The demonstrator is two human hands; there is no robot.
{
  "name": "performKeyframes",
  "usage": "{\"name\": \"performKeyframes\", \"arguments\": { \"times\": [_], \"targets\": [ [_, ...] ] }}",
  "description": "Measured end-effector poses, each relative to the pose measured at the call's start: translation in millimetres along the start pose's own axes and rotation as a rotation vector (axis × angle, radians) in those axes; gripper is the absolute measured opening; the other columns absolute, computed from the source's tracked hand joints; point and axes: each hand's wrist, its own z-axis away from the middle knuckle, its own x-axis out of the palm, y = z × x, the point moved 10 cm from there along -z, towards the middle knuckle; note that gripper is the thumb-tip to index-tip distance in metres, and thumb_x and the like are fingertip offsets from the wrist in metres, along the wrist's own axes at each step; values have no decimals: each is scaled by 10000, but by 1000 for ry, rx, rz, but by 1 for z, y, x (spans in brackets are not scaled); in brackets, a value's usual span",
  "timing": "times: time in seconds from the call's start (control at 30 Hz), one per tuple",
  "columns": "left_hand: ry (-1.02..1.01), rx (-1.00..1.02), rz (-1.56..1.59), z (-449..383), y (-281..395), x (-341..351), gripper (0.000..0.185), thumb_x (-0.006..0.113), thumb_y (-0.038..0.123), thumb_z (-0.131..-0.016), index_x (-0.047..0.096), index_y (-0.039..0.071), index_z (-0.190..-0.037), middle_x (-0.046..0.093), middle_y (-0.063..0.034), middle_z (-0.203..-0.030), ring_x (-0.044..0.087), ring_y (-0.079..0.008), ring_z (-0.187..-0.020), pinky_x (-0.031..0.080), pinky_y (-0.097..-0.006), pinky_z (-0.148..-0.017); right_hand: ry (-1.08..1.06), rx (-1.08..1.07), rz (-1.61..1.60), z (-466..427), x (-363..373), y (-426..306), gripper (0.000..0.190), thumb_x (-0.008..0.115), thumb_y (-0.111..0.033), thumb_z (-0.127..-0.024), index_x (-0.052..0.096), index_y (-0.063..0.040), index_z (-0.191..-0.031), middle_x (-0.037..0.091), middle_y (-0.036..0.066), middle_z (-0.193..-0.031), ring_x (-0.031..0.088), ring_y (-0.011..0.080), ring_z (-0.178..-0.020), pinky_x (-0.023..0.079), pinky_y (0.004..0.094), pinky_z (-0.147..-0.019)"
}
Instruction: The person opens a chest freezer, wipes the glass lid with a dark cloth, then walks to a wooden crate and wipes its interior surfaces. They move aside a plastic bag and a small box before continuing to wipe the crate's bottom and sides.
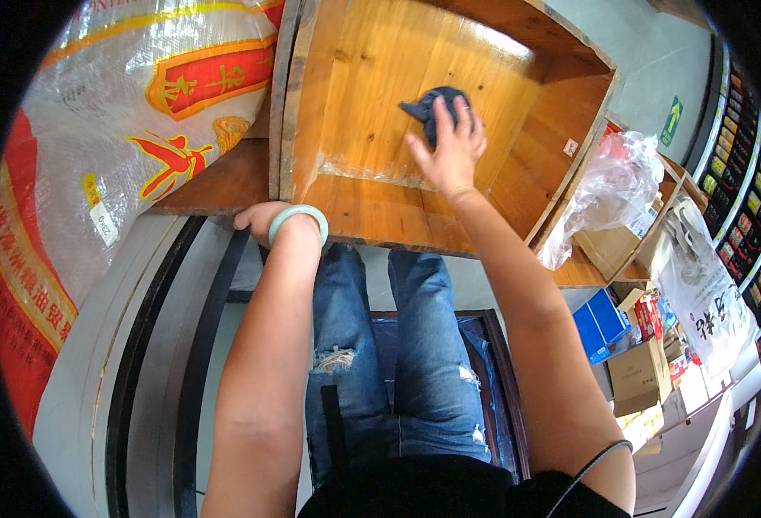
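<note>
Inside an open wooden box [367, 201] with a smooth, shiny floor, my right hand [450, 152] presses a crumpled dark cloth [429, 109] onto the boards. The fingers are spread over the cloth and slightly blurred. My left hand [269, 221], with a pale green bangle [297, 213] at the wrist, grips the box's near left corner; part of its fingers is hidden. Clear tape or film [370, 171] runs along the near inner edge of the box floor. A small label [570, 147] sticks to the right inner wall.
A large printed woven sack [115, 129] stands close on the left, over a wooden board [215, 184]. To the right are clear plastic bags [613, 184], a cardboard box [639, 375] and a blue box [600, 324]. Shelves of small goods [736, 162] line the far right.
</note>
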Motion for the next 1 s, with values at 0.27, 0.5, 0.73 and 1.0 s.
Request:
{"name": "performKeyframes", "arguments": {
  "times": [0.27, 0.5, 0.73, 1.0],
  "targets": [
    [38, -172, 303, 32, -3, -15, 693, 174, 457, -1059, 564, -52, -1324, 600, -263, -1358, 566, -355, -1302, 405, -425, -1143, -595, -285, -280, 51, 25, 1, 292, 707, -131, -769, 735, -119, -1059, 659, 99, -1212, 553, 337, -1202, 429, 442, -1040],
    [63, -121, 250, 31, -1, -14, 810, 150, 530, -1036, 621, -89, -1259, 613, -262, -1339, 560, -355, -1307, 381, -410, -1155, -307, -479, -688, -12, 19, -113, 373, 695, -120, -773, 705, -107, -1145, 660, 135, -1238, 589, 372, -1163, 441, 443, -1042],
    [89, -51, 200, 17, 0, -12, 779, 141, 501, -1047, 584, -90, -1296, 614, -265, -1336, 559, -357, -1307, 397, -420, -1146, -649, -569, -197, 30, 60, -144, 372, 666, -141, -817, 722, -209, -1179, 602, -4, -1282, 498, 260, -1241, 406, 450, -986],
    [20, -69, 131, 32, 6, -15, 764, 133, 486, -1053, 524, -97, -1355, 573, -262, -1392, 551, -357, -1317, 397, -423, -1156, -753, -510, 144, 68, 20, -3, 292, 640, -123, -822, 728, -178, -1095, 595, 4, -1174, 512, 243, -1217, 456, 446, -935]
  ]
}}
